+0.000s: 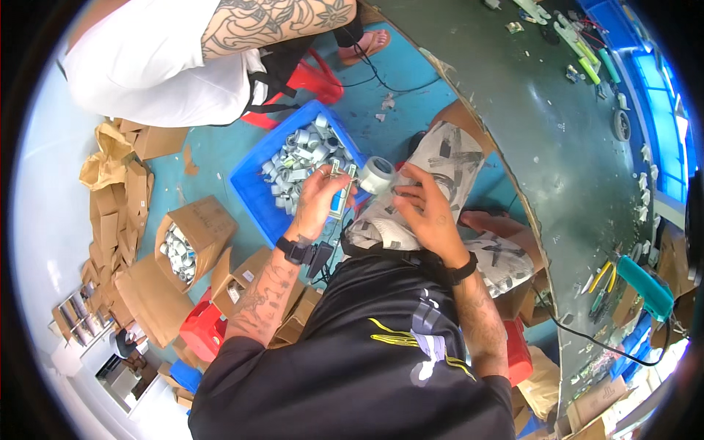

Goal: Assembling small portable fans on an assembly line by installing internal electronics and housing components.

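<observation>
My left hand (320, 196) is closed around a narrow white plastic housing (339, 192) with a light blue area and a green-white strip on it. A round white-and-grey plastic head (377, 174) with a ring-shaped face is beside the housing's far right end; whether the two are joined I cannot make out. My right hand (429, 213) is just right of the round head, its fingers apart and slightly bent. The fingertips are close to the head's edge and a bit blurred, so contact is unclear. Beneath my left hand is a blue bin (253, 192) of similar white-and-grey parts.
A dark workbench (546, 161) on the right carries pliers (603, 277), a teal-handled tool (644, 287) and scraps. Cardboard boxes (209, 227), one holding white parts, stand at left. A person in a white shirt (161, 70) sits by a red stool (315, 77). Cables cross the blue floor.
</observation>
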The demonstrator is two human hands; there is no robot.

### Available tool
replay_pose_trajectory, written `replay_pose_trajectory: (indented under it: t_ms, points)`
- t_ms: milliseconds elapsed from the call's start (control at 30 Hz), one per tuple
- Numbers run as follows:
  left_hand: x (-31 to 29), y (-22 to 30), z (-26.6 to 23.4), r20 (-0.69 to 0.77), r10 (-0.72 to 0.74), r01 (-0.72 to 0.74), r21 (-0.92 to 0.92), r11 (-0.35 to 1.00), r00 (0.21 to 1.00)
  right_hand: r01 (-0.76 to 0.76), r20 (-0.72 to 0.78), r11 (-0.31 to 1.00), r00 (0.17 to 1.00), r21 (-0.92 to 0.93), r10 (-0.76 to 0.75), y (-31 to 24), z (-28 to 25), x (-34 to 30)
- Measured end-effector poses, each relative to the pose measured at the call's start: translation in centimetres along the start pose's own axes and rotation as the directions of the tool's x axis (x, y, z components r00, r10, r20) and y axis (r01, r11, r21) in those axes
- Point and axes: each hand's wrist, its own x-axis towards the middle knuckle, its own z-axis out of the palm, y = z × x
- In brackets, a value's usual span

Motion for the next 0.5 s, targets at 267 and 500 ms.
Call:
replay_pose_trajectory:
  t_ms: [267, 500]
  points:
    - [5.6, -13.1, -12.2, -0.310, -0.151, 0.196, 0.118, 0.973, 0.938, -0.053, -0.027, 0.986, 0.998, 0.155, 0.058, 1.7, -0.9, -1.0]
    - [9.6, -22.1, -18.6, -0.439, -0.228, 0.382, 0.301, 0.874, 0.869, -0.121, -0.098, 0.976, 0.985, 0.181, 0.141, 2.2, -3.0, -3.8]
